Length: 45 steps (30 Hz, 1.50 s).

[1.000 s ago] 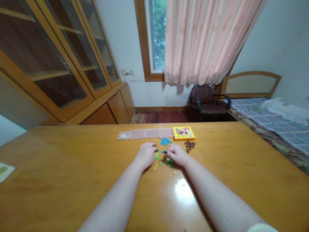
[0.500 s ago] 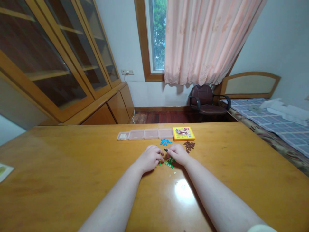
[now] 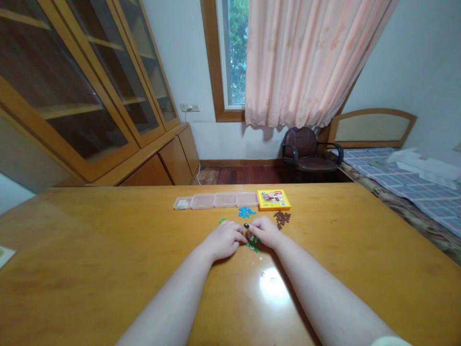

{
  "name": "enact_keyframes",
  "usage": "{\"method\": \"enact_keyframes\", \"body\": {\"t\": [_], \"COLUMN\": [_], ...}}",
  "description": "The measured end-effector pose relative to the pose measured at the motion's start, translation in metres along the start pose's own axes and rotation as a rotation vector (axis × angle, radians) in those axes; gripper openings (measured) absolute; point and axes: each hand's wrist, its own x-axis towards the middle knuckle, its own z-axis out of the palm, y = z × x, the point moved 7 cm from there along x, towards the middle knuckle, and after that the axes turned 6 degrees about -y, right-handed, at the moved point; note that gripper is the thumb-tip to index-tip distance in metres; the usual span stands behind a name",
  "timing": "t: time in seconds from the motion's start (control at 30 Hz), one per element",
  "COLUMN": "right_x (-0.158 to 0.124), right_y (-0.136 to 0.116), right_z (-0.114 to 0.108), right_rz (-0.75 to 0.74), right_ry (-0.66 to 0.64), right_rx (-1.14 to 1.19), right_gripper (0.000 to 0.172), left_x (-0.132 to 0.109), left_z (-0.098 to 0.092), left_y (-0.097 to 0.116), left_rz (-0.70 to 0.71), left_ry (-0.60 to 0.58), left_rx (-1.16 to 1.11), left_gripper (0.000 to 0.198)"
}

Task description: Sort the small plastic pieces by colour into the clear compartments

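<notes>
Working at the middle of the counter, the left hand and the right hand were positioned opposite each other. The mixed pieces, mainly green, lay on the counter between the 2 hands, partly covered by the right hand. The left fingers curved down at the near-left side of this pile; whether the left grip was grasping a piece could not be determined. The right thumb and forefinger were drawn together above the pile; whether the right grip contained a piece was likewise hidden. A few green pieces lay just beyond the left hand. The blue pieces formed a separate group beyond the gap between the hands. The brown pieces lay to the right, just in front of the yellow box. The box lay flat beside the right end of a row of 4 clear trays.
</notes>
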Motion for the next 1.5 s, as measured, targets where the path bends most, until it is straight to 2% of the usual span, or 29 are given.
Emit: {"method": "enact_keyframes", "body": {"t": [0.27, 0.43, 0.57, 0.83, 1.1, 1.3, 1.5], "right_x": [0.002, 0.001, 0.001, 0.0, 0.0, -0.001, -0.001], "right_y": [0.003, -0.001, 0.0, 0.001, 0.001, 0.001, 0.005], "right_z": [-0.011, -0.014, -0.014, -0.015, -0.015, -0.015, -0.015], "right_rz": [0.07, 0.059, 0.067, 0.1, 0.096, 0.097, 0.105], "right_ry": [0.145, 0.157, 0.168, 0.169, 0.175, 0.179, 0.195], "right_rx": [-0.15, -0.11, -0.112, -0.083, -0.073, -0.07, -0.059], "right_gripper": [0.036, 0.038, 0.038, 0.036, 0.037, 0.038, 0.039], "left_x": [-0.002, -0.002, -0.002, -0.001, -0.001, -0.001, -0.002], "left_z": [-0.007, -0.008, -0.005, -0.005, -0.005, 0.0, -0.006], "left_y": [-0.014, 0.003, 0.011, 0.003, 0.012, 0.011, -0.003], "left_rz": [-0.119, 0.013, 0.054, -0.012, 0.051, 0.045, -0.059], "left_ry": [0.038, 0.023, 0.001, -0.018, -0.01, -0.031, -0.001], "left_rx": [0.083, 0.017, 0.01, 0.021, -0.004, 0.01, 0.112], "left_gripper": [0.023, 0.03, 0.032, 0.033, 0.035, 0.036, 0.031]}}
